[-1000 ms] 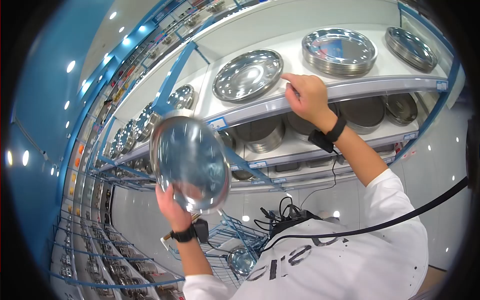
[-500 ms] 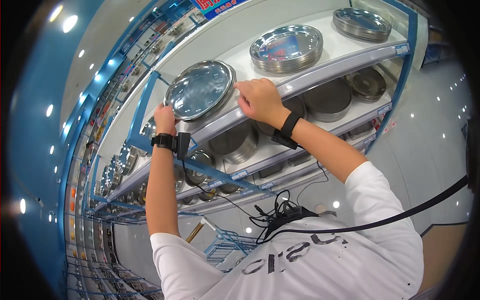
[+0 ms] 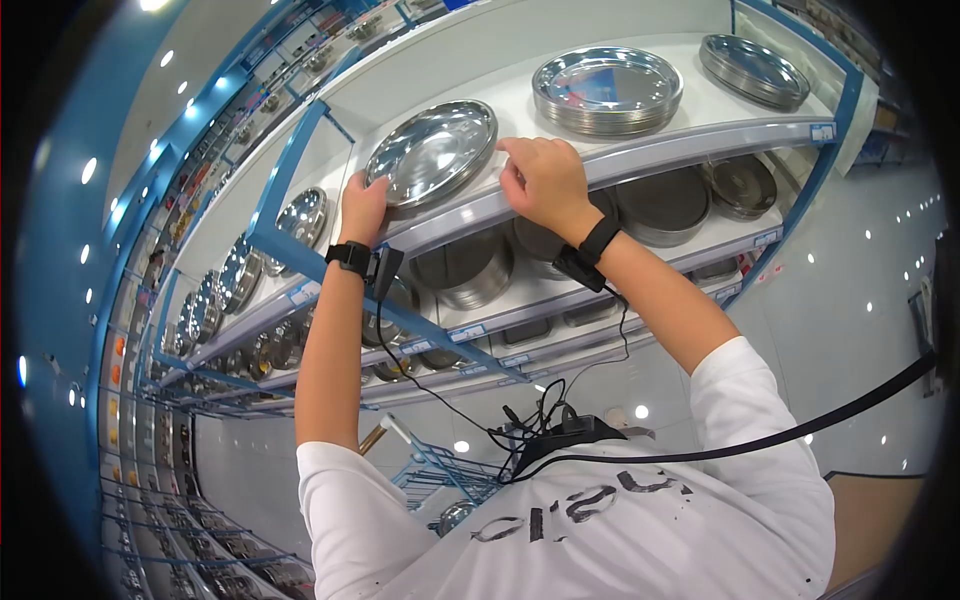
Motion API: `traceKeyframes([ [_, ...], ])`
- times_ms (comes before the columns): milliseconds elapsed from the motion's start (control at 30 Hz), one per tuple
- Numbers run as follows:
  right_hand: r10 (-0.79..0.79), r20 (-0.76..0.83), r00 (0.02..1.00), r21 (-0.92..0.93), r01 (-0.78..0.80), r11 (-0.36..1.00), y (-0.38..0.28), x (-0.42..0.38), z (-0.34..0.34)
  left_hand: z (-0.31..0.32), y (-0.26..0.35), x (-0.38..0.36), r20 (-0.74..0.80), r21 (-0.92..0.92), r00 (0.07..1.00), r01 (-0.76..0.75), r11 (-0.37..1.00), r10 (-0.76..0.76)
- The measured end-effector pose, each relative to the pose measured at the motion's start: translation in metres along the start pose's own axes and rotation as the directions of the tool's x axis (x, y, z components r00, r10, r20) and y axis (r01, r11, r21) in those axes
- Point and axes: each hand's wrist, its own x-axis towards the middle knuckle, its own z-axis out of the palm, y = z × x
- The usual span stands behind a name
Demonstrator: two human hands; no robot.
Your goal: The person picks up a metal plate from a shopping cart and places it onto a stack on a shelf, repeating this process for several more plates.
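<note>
Shiny round metal plates lie in a low stack near the front of the upper shelf. My left hand is closed at the stack's left edge, with its thumb by the rim and the other fingers partly hidden. At the opposite edge, my right hand has curled fingers, and its index fingertip meets the rim. A taller stack of metal plates stands to the right of my right hand.
Another plate stack sits at the shelf's right end. Dark round pans fill the shelf below. A blue upright frame rises left of my left hand. Below are a blue wire cart and loose black cables.
The view has shifted, so the shelf and both hands appear further right. Both hands stay at the same stack's edges, and the top plate's tilt looks slightly different.
</note>
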Motion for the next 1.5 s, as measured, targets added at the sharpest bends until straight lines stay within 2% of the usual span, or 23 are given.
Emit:
traceKeyframes([
  [100, 0.021, 0.023, 1.0, -0.016, -0.02, 1.0, 0.003, -0.002, 0.004, 0.0, -0.022, 0.012, 0.019, -0.052, 1.0, -0.005, 0.999, 0.006],
  [233, 0.008, 0.024, 1.0, -0.018, -0.008, 1.0, -0.001, 0.001, 0.004, -0.003, -0.037, 0.021, -0.004, 0.087, 0.997, -0.081, 0.993, 0.081],
  [300, 0.008, 0.021, 1.0, -0.035, -0.007, 0.999, -0.001, 0.001, 0.004, -0.01, -0.018, 0.01, 0.038, 0.092, 0.999, -0.029, 0.995, 0.026],
  [367, 0.0, 0.038, 0.999, -0.024, 0.001, 1.0, -0.001, 0.002, 0.004, -0.023, 0.012, -0.03, -0.056, 0.121, 0.997, -0.042, 0.992, 0.049],
  [433, -0.013, 0.062, 0.998, 0.001, 0.013, 1.0, 0.0, 0.001, 0.005, -0.038, 0.003, -0.057, -0.139, 0.145, 0.914, -0.361, 0.921, 0.38],
  [500, 0.008, 0.051, 0.999, -0.069, -0.004, 0.998, 0.002, 0.0, 0.008, -0.063, 0.024, -0.137, -0.036, -0.311, 0.989, -0.148, 0.939, 0.144],
  [567, 0.008, 0.068, 0.998, -0.047, -0.004, 0.999, 0.0, 0.001, 0.007, -0.094, -0.003, -0.207, 0.226, -0.603, 0.972, 0.09, 0.793, 0.061],
  [633, -0.021, 0.036, 0.999, -0.124, 0.025, 0.992, -0.001, 0.002, 0.009, -0.116, -0.049, -0.277, 0.179, -0.663, 0.982, 0.161, 0.731, -0.055],
  [667, 0.007, 0.042, 0.999, -0.113, -0.002, 0.994, -0.001, 0.002, 0.01, -0.124, -0.078, -0.313, 0.079, -0.646, 0.966, 0.238, 0.725, -0.247],
  [700, 0.029, 0.055, 0.998, -0.096, -0.024, 0.995, 0.0, 0.002, 0.011, -0.131, -0.111, -0.353, -0.032, -0.645, 0.901, 0.312, 0.698, -0.433],
  [767, 0.025, 0.076, 0.997, -0.082, -0.019, 0.996, -0.003, 0.002, 0.01, -0.147, -0.174, -0.439, -0.245, -0.712, 0.596, 0.425, 0.559, -0.765],
  [833, 0.085, 0.119, 0.989, -0.075, -0.077, 0.994, -0.003, 0.0, 0.011, -0.149, -0.233, -0.532, -0.466, -0.776, 0.292, 0.319, 0.544, -0.835],
  [933, 0.129, 0.117, 0.985, -0.171, -0.108, 0.979, 0.008, -0.004, 0.018, -0.14, -0.275, -0.641, -0.485, -0.856, -0.024, 0.215, 0.47, -0.874],
  [1100, 0.278, 0.118, 0.953, -0.284, -0.236, 0.929, 0.018, 0.003, 0.027, -0.092, -0.345, -0.791, -0.123, -0.992, -0.124, 0.007, 0.123, -0.985],
  [1133, 0.213, 0.123, 0.969, -0.223, -0.182, 0.958, 0.029, 0.006, 0.03, -0.075, -0.348, -0.798, -0.091, -0.986, -0.28, -0.107, 0.125, -0.956],
  [1167, 0.166, 0.118, 0.979, -0.339, -0.117, 0.933, 0.082, 0.007, 0.041, -0.059, -0.368, -0.829, -0.072, -0.987, -0.194, -0.125, 0.098, -0.978],
  [1267, 0.22, 0.126, 0.967, -0.559, -0.114, 0.821, 0.04, 0.012, 0.035, -0.012, -0.411, -0.887, -0.009, -0.987, -0.203, -0.158, 0.042, -0.979],
  [1300, 0.24, 0.121, 0.963, -0.646, -0.108, 0.756, 0.03, 0.013, 0.033, 0.01, -0.438, -0.912, -0.307, -0.915, -0.217, 0.337, 0.224, -0.927],
  [1333, 0.225, 0.133, 0.965, -0.647, -0.088, 0.757, 0.025, 0.013, 0.033, 0.023, -0.451, -0.926, -0.551, -0.586, -0.076, 0.744, 0.321, -0.831],
  [1367, 0.246, 0.134, 0.96, -0.604, -0.118, 0.788, 0.024, 0.015, 0.032, -0.008, -0.408, -0.864, -0.023, -0.999, -0.483, 0.052, -0.002, -0.875],
  [1433, 0.249, 0.149, 0.957, -0.583, -0.119, 0.804, 0.03, 0.019, 0.033, 0.008, -0.424, -0.875, -0.141, -0.921, -0.346, 0.391, -0.006, -0.928],
  [1467, 0.234, 0.14, 0.962, -0.575, -0.114, 0.81, 0.039, 0.018, 0.032, 0.009, -0.427, -0.881, -0.339, -0.442, -0.155, 0.897, 0.012, -0.928],
  [1500, 0.219, 0.127, 0.967, -0.563, -0.112, 0.819, 0.047, 0.018, 0.032, 0.01, -0.435, -0.882, -0.361, 0.248, 0.143, 0.967, 0.053, -0.922],
])
